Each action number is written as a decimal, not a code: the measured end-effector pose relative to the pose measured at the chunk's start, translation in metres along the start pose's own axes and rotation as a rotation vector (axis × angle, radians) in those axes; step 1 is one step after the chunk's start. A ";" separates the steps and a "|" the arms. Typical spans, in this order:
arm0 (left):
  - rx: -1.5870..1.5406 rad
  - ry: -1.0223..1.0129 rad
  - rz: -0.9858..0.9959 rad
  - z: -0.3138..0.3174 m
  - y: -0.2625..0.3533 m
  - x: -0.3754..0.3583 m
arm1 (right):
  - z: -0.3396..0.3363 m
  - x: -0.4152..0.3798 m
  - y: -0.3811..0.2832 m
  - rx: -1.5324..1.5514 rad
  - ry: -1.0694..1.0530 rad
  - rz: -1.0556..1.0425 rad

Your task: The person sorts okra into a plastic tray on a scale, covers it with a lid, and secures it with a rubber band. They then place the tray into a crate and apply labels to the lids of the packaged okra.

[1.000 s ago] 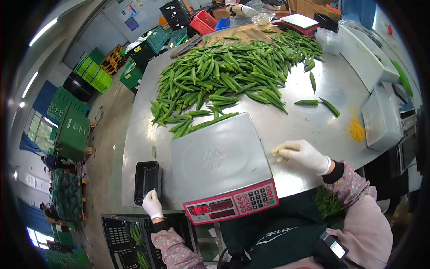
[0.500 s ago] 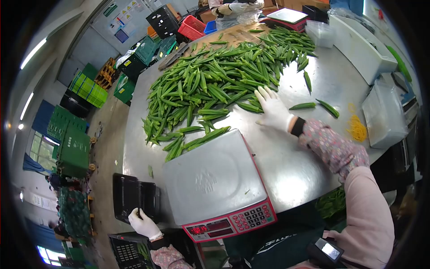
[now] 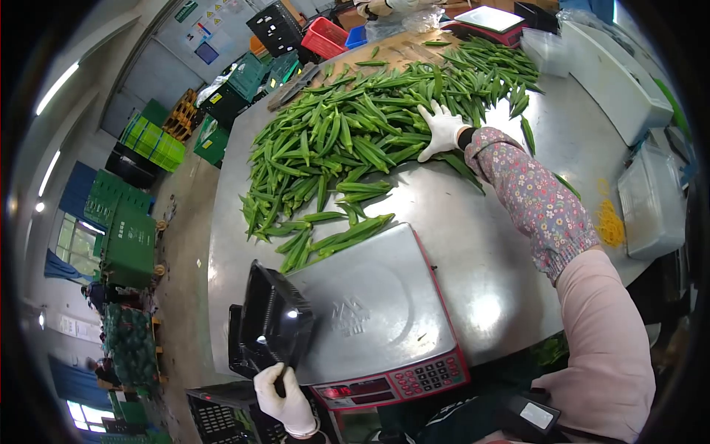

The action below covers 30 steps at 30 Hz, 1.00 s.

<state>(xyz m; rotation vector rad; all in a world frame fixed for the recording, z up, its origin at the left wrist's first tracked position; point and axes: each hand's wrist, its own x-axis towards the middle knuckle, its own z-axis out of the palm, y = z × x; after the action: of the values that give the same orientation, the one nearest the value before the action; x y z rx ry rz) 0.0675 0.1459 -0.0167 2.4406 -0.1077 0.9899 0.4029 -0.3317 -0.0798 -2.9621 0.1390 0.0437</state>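
A black plastic tray [image 3: 279, 314], tilted up over the left edge of the weighing scale [image 3: 377, 303], is pinched at its lower rim by my gloved left hand [image 3: 287, 403]. Behind it, more black tray [image 3: 234, 342] shows at the table edge. My gloved right hand [image 3: 444, 130] lies with spread fingers on the near right side of a large okra heap [image 3: 347, 133]. The scale has a bare metal plate and a red keypad front. A few okra pods [image 3: 351, 233] lie close to the scale's far edge.
Yellow rubber bands [image 3: 610, 223] and a clear plastic container [image 3: 651, 203] lie at the right. A white bin [image 3: 614, 81] and a second scale [image 3: 489, 21] stand farther back. Below left is a black crate [image 3: 222, 414]. Another person's gloved hands [image 3: 399, 6] show at the top.
My left hand has lifted a black tray up and right, to the scale's edge. My right hand has moved forward onto the okra heap. The view has shifted slightly.
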 end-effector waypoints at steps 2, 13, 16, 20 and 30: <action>-0.059 -0.087 0.001 0.003 0.014 -0.008 | 0.003 -0.010 0.001 0.010 0.021 -0.060; -0.057 -0.304 0.262 0.024 0.034 -0.008 | 0.023 -0.024 0.010 0.103 0.101 -0.144; -0.027 -0.282 0.310 0.027 0.033 -0.010 | 0.027 -0.043 0.012 0.075 0.175 -0.268; -0.024 -0.286 0.339 0.026 0.037 -0.011 | 0.034 -0.082 0.010 0.141 0.176 -0.417; -0.046 -0.369 0.430 0.017 0.054 -0.010 | 0.017 -0.220 0.042 0.049 0.072 -0.408</action>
<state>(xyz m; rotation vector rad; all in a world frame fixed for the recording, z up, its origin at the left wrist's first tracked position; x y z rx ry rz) 0.0576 0.0898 -0.0114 2.5838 -0.7979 0.6736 0.1793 -0.3501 -0.0958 -2.8808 -0.4474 -0.1176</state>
